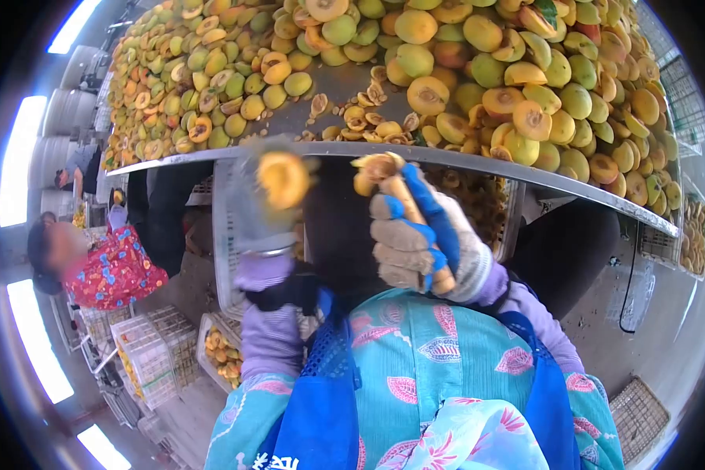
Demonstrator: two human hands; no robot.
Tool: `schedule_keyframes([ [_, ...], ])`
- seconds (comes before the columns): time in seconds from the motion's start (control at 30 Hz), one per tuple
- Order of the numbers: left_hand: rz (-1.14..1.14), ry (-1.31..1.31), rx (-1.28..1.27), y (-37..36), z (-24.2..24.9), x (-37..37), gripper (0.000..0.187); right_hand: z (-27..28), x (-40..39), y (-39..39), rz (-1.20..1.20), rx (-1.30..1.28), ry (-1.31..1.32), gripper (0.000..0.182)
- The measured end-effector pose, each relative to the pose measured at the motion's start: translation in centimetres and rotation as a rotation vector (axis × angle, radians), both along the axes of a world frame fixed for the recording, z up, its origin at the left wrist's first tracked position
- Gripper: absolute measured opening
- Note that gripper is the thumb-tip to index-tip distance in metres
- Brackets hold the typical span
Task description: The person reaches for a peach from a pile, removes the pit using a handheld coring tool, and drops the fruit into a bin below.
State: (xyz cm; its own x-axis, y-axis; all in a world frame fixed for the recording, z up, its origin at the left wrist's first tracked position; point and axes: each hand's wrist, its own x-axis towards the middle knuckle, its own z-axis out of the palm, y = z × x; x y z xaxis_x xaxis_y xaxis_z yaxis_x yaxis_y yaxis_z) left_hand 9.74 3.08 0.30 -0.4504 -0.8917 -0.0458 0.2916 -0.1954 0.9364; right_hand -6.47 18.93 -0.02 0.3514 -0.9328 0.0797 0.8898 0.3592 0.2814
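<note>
My left hand (262,207), in a grey glove smeared by motion, holds a yellow peach half (283,180) with its cut face up. Across from it, my right hand (427,235) wears a grey and blue glove. Its fingers are wrapped round the wooden handle (440,266) of a tool whose working end I cannot make out. A brown-centred piece of peach (377,168) sits at the tool's upper end, by my thumb and the table edge. The two hands are apart, just on my side of the metal table (345,82).
Heaps of cut peaches (517,86) cover much of the table, with loose pits (372,98) near its edge. Below stand a white crate (229,235) and a crate of dark scraps (474,200). A co-worker (110,258) in red sits at left near stacked crates (153,356).
</note>
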Motion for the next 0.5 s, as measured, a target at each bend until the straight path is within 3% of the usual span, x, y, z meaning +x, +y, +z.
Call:
schedule_keyframes([
  [0.07, -0.194, -1.238, -1.184, -7.4, -1.3, 5.9, 0.025, -1.5, -1.2, 1.7, -0.119, 0.17, 0.382, 0.045],
  [0.1, -0.209, -1.226, -1.19, -7.0, -0.9, 4.5, 0.025, -3.8, -1.4, 2.3, -0.046, 0.332, 0.624, 0.045],
  [0.13, -0.013, -1.332, -1.217, -6.0, 0.1, 1.9, 0.027, -5.4, -1.7, 2.6, 0.028, 0.498, 0.865, 0.045],
  [0.17, 0.199, -1.419, -1.236, -5.2, 1.2, -1.1, 0.029, -5.2, -2.2, 2.6, 0.126, 0.502, 0.965, 0.045],
  [0.2, 0.11, -1.222, -1.044, -4.5, 2.0, -4.8, 0.03, -4.8, -2.4, 2.9, 0.242, 0.513, 1.059, 0.045],
  [0.23, 0.02, -1.028, -0.847, -3.9, 2.4, -8.8, 0.031, -3.9, -2.7, 3.6, 0.144, 0.446, 1.159, 0.043],
  [0.3, -0.227, -1.239, -0.977, -2.7, 2.2, -15.9, 0.042, -3.6, -3.0, 3.7, 0.026, 0.499, 1.265, 0.041],
  [0.37, -0.28, -1.176, -1.106, -3.6, -4.1, -20.3, 0.056, -2.9, -2.5, 3.6, -0.219, 0.566, 1.541, 0.04],
  [0.5, -0.356, -0.994, -1.076, -3.8, -5.5, -20.1, 0.062, -2.5, -3.9, 2.3, -0.288, 0.737, 1.444, 0.04],
])
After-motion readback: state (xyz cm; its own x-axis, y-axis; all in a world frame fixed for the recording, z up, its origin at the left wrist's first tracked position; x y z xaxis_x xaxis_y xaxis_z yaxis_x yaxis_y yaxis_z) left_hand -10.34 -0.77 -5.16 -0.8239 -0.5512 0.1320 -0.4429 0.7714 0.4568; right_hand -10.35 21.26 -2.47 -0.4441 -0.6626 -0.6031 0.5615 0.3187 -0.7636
